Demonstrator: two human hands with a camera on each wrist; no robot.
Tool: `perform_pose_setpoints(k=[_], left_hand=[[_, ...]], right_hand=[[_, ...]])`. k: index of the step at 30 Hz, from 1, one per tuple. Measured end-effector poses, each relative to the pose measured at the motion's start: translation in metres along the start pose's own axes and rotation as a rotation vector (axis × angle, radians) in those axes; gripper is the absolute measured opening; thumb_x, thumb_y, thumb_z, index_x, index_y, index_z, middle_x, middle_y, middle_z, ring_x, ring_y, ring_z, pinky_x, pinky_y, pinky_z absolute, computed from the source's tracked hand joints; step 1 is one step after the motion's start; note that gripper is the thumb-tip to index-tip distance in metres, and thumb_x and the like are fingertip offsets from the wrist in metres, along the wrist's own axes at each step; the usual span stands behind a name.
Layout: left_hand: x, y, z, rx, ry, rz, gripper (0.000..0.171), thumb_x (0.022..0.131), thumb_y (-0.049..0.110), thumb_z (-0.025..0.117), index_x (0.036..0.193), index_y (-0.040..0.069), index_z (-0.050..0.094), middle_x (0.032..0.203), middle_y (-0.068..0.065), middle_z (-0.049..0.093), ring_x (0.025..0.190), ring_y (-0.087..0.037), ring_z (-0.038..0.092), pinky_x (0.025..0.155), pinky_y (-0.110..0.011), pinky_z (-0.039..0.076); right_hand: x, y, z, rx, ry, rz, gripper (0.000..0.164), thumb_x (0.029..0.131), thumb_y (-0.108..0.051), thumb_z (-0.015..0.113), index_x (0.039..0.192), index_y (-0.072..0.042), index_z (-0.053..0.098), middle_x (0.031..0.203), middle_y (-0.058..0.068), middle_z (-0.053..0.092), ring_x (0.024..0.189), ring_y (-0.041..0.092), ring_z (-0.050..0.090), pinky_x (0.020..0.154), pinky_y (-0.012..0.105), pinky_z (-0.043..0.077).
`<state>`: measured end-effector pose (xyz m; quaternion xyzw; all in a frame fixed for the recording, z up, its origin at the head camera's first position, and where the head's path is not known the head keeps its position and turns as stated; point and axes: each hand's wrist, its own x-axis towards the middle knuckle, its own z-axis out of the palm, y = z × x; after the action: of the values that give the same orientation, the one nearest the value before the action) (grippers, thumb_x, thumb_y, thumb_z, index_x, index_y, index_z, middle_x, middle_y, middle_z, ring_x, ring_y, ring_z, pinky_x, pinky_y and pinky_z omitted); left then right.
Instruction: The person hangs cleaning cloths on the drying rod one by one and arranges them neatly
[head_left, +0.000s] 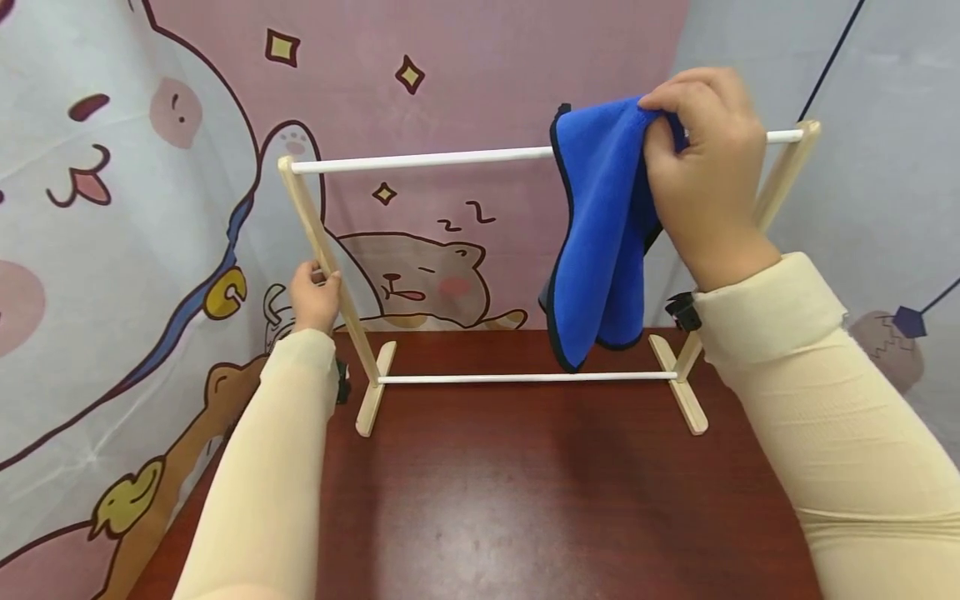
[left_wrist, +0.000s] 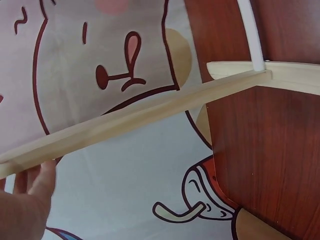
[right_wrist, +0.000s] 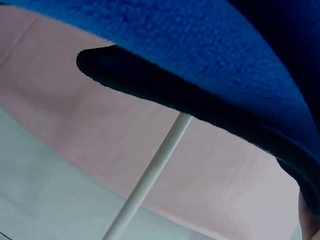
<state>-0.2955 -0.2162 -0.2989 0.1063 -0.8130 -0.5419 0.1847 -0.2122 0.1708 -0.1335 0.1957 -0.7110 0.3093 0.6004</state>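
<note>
A blue towel (head_left: 600,208) with dark edging hangs in folds at the right part of the rack's white top bar (head_left: 427,159). My right hand (head_left: 708,158) pinches the towel's upper edge between thumb and fingers, just above the bar. In the right wrist view the towel (right_wrist: 200,60) fills the top, and the bar (right_wrist: 150,175) runs up behind its dark edge. My left hand (head_left: 315,296) grips the rack's left wooden post (head_left: 330,258) at mid-height. The left wrist view shows the fingers of that hand (left_wrist: 30,200) at the post (left_wrist: 135,117).
The rack stands on a reddish-brown table (head_left: 480,500) on two wooden feet, the left one (head_left: 377,387) and the right one (head_left: 678,387). A white lower bar (head_left: 525,378) joins them. A cartoon-printed curtain (head_left: 480,75) closes off the back and sides.
</note>
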Motion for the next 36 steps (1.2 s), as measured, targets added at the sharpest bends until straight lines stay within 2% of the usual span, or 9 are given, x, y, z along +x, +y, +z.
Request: perform_pose_setpoints(k=[8, 12, 15, 18, 21, 25, 30, 33, 36], left_hand=[[-0.015, -0.012, 0.008, -0.060, 0.115, 0.004, 0.051, 0.097, 0.021, 0.058, 0.141, 0.004, 0.040, 0.133, -0.020, 0.044, 0.116, -0.029, 0.050, 0.093, -0.040, 0.048], [-0.022, -0.023, 0.014, -0.074, 0.200, 0.066, 0.047, 0.095, 0.017, 0.061, 0.136, 0.001, 0.044, 0.130, -0.019, 0.045, 0.116, -0.029, 0.048, 0.093, -0.038, 0.046], [-0.033, -0.027, 0.022, -0.111, 0.214, 0.123, 0.043, 0.093, 0.012, 0.062, 0.131, -0.003, 0.047, 0.125, -0.019, 0.048, 0.115, -0.030, 0.050, 0.093, -0.037, 0.045], [-0.047, -0.025, 0.033, -0.166, 0.163, 0.167, 0.040, 0.092, 0.009, 0.062, 0.127, -0.005, 0.048, 0.121, -0.021, 0.050, 0.113, -0.032, 0.053, 0.091, -0.038, 0.046], [-0.064, -0.018, 0.044, -0.214, 0.072, 0.205, 0.038, 0.092, 0.009, 0.063, 0.125, -0.004, 0.049, 0.119, -0.022, 0.053, 0.110, -0.031, 0.054, 0.089, -0.036, 0.045], [-0.087, -0.004, 0.059, -0.281, -0.044, 0.256, 0.035, 0.094, 0.014, 0.062, 0.123, -0.002, 0.051, 0.113, -0.018, 0.057, 0.102, -0.022, 0.054, 0.083, -0.029, 0.044], [-0.111, 0.013, 0.080, -0.386, -0.152, 0.320, 0.032, 0.093, 0.014, 0.063, 0.119, -0.001, 0.054, 0.107, -0.013, 0.060, 0.095, -0.012, 0.056, 0.079, -0.023, 0.045], [-0.127, 0.023, 0.093, -0.459, -0.223, 0.350, 0.031, 0.092, 0.009, 0.064, 0.118, -0.003, 0.053, 0.107, -0.014, 0.061, 0.096, -0.011, 0.058, 0.086, -0.028, 0.047], [-0.143, 0.033, 0.105, -0.550, -0.299, 0.361, 0.032, 0.088, 0.001, 0.066, 0.116, -0.005, 0.052, 0.107, -0.017, 0.061, 0.100, -0.019, 0.060, 0.091, -0.037, 0.049]], right_hand=[[0.012, 0.009, 0.003, -0.069, -0.040, 0.008, 0.018, 0.088, 0.001, 0.053, 0.090, 0.005, 0.071, 0.097, 0.022, 0.065, 0.098, 0.031, 0.059, 0.091, 0.035, 0.046], [0.015, 0.013, 0.004, -0.110, -0.056, 0.044, 0.020, 0.088, -0.001, 0.052, 0.092, 0.004, 0.071, 0.098, 0.021, 0.065, 0.100, 0.030, 0.059, 0.091, 0.036, 0.046], [0.016, 0.015, 0.005, -0.132, -0.073, 0.062, 0.020, 0.089, -0.002, 0.052, 0.093, 0.004, 0.071, 0.100, 0.021, 0.064, 0.101, 0.030, 0.059, 0.092, 0.036, 0.046], [0.017, 0.017, 0.006, -0.149, -0.092, 0.069, 0.020, 0.090, -0.002, 0.052, 0.094, 0.004, 0.070, 0.101, 0.021, 0.063, 0.102, 0.031, 0.058, 0.092, 0.037, 0.045], [0.018, 0.019, 0.007, -0.166, -0.106, 0.089, 0.020, 0.091, -0.003, 0.053, 0.095, 0.004, 0.071, 0.103, 0.021, 0.063, 0.103, 0.031, 0.058, 0.094, 0.038, 0.045], [0.019, 0.020, 0.009, -0.189, -0.120, 0.114, 0.020, 0.092, -0.004, 0.053, 0.097, 0.003, 0.071, 0.105, 0.020, 0.064, 0.105, 0.031, 0.058, 0.095, 0.039, 0.044], [0.020, 0.020, 0.010, -0.195, -0.128, 0.117, 0.020, 0.091, -0.005, 0.053, 0.098, 0.002, 0.071, 0.105, 0.020, 0.063, 0.105, 0.031, 0.058, 0.094, 0.040, 0.045], [0.019, 0.021, 0.009, -0.198, -0.141, 0.072, 0.021, 0.091, -0.004, 0.051, 0.098, 0.004, 0.070, 0.103, 0.021, 0.062, 0.104, 0.033, 0.057, 0.092, 0.042, 0.046], [0.018, 0.021, 0.009, -0.198, -0.156, 0.041, 0.022, 0.091, -0.005, 0.050, 0.099, 0.005, 0.068, 0.103, 0.024, 0.061, 0.103, 0.036, 0.056, 0.090, 0.043, 0.046]])
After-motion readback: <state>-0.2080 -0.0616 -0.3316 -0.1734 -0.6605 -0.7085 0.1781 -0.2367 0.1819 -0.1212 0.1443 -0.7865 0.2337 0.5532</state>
